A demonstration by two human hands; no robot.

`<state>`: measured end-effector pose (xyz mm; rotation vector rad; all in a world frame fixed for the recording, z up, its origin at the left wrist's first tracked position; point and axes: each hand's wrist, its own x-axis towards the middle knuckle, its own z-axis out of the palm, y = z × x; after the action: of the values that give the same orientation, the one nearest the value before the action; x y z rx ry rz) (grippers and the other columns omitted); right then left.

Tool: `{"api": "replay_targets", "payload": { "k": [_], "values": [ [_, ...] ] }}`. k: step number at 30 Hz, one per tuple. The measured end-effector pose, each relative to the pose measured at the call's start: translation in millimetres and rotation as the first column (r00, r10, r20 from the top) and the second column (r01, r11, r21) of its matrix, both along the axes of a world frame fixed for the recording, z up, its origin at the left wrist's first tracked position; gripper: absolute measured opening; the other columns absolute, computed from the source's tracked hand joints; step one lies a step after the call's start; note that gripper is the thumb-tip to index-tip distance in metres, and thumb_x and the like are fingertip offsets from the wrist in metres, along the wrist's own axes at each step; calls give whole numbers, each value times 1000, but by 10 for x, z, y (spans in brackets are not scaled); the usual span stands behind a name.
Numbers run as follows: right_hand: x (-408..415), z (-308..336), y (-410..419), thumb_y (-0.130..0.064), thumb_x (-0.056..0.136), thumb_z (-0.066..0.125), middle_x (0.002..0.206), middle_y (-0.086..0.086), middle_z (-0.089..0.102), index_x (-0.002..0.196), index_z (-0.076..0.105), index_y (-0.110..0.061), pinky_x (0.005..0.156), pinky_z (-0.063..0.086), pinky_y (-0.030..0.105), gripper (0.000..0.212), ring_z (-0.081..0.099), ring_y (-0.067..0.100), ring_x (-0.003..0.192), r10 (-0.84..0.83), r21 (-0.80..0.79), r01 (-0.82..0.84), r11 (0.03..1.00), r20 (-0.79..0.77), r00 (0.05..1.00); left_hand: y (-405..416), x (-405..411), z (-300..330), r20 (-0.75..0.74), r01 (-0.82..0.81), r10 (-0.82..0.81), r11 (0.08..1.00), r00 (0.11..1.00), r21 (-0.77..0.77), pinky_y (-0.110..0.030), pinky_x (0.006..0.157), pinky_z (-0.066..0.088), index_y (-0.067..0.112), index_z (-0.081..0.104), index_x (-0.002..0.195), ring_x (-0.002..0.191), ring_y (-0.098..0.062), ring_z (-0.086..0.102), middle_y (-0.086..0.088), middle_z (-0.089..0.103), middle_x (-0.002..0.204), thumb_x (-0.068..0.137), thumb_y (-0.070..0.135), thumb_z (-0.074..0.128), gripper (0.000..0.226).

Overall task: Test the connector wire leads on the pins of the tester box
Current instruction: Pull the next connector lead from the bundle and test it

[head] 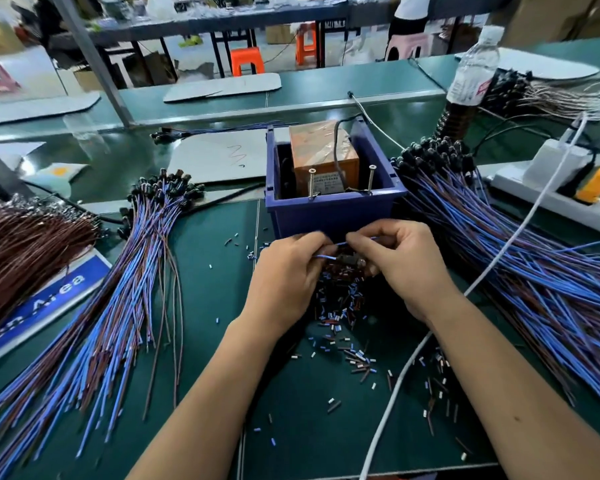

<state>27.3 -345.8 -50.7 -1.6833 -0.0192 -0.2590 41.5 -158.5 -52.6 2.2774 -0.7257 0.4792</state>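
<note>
Just in front of the blue bin, low and centred in my view, my two hands meet over a scatter of cut insulation bits on the green mat. Going left to right: my left hand has its fingers curled in, pinching one blue lead whose bare tip points right. My right hand pinches a second blue lead a little higher, running roughly level across the gap towards the left hand. Between the fingers I can just make out the dark connector body, mostly hidden.

The tester box sits inside the bin, straight ahead of both hands and higher, with its two upright pins, left pin and right pin, standing at the near edge. Each hand lies almost directly below its own pin, so I judge each lead must swing from lying crosswise to pointing forward and up over the bin wall.
</note>
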Motion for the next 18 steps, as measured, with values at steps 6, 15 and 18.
{"api": "replay_targets", "payload": {
  "k": [6,15,18],
  "values": [
    [-5,22,-17,-17,89,81,64,8,72,79,76,-12,48,48,21,13,56,13,45,17,63,-16,998,-13,1000,-19,-11,-63,-59,-31,28,998,998,-58,-39,72,51,18,69,95,80,-21,66,5,72,86,98,26,56,15],
    [-36,1,2,-37,87,81,55,7,68,70,71,-15,41,43,21,29,54,15,39,46,-70,-43,997,38,998,-24,-27,-26,-108,-7,-10,988,994,-153,-37,64,50,18,67,84,69,-14,61,10,65,71,97,24,58,16],
    [-47,33,-13,-44,81,80,55,8,67,65,71,-19,41,42,21,31,53,15,39,99,-19,-99,995,20,995,12,-20,-10,-194,31,-72,978,978,-204,-33,61,46,23,66,81,64,-9,55,10,60,66,94,25,57,16]
  ]
}}
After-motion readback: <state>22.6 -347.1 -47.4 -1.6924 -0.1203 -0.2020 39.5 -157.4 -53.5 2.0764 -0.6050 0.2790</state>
